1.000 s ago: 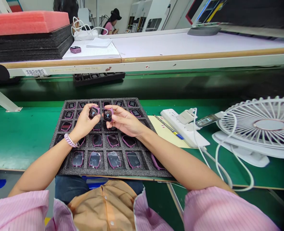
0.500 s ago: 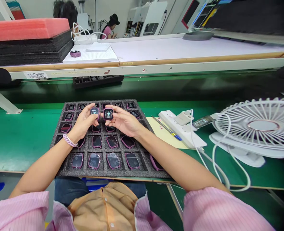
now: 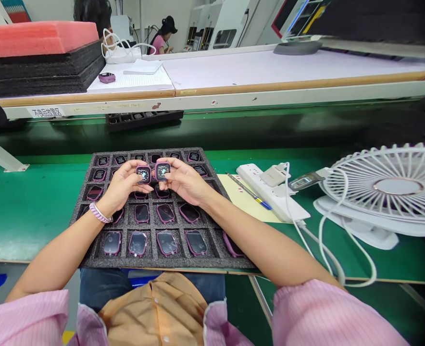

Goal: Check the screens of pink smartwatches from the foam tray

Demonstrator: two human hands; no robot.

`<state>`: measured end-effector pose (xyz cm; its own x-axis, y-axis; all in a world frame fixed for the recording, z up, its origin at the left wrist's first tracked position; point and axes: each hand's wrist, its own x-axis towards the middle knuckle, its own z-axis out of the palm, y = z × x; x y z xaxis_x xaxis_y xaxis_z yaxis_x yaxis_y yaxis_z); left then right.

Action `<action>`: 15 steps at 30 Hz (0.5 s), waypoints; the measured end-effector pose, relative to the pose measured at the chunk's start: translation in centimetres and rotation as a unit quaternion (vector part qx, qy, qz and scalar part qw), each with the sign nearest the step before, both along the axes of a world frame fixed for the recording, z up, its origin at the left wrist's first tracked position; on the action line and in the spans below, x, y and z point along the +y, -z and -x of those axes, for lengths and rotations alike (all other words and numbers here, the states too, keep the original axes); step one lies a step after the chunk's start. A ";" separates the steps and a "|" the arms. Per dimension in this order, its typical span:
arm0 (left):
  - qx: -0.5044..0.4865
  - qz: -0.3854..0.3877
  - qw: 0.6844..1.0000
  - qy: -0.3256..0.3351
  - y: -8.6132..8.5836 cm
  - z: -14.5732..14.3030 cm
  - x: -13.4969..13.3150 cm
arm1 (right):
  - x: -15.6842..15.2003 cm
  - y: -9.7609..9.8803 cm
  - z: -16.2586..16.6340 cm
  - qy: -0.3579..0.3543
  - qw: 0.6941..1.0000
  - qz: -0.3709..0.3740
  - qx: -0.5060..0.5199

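watch (image 3: 143,175) in each grip (image 3: 120,186), foam tray (image 3: 162,263) beneath

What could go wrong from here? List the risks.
The left hand holds one watch very close to the other watch in the right hand; they might knock together. Either, if it slipped, could fall onto watches in the foam tray.

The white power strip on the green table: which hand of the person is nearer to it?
Right. The right hand holds a watch above the foam tray, left of the power strip; the left hand holds another watch, farther left.
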<state>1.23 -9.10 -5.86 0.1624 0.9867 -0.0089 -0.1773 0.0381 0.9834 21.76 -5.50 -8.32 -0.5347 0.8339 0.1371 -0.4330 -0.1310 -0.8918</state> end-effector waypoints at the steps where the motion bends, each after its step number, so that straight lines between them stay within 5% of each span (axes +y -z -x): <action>1: 0.002 -0.002 1.000 0.001 0.0 0.0 0.0 | 0.0 0.0 0.0 0.000 1.000 -0.003 -0.002; 15: 0.043 -0.034 0.998 0.001 0.5 0.0 0.1 | 0.1 0.3 -0.2 -0.008 1.000 -0.007 0.000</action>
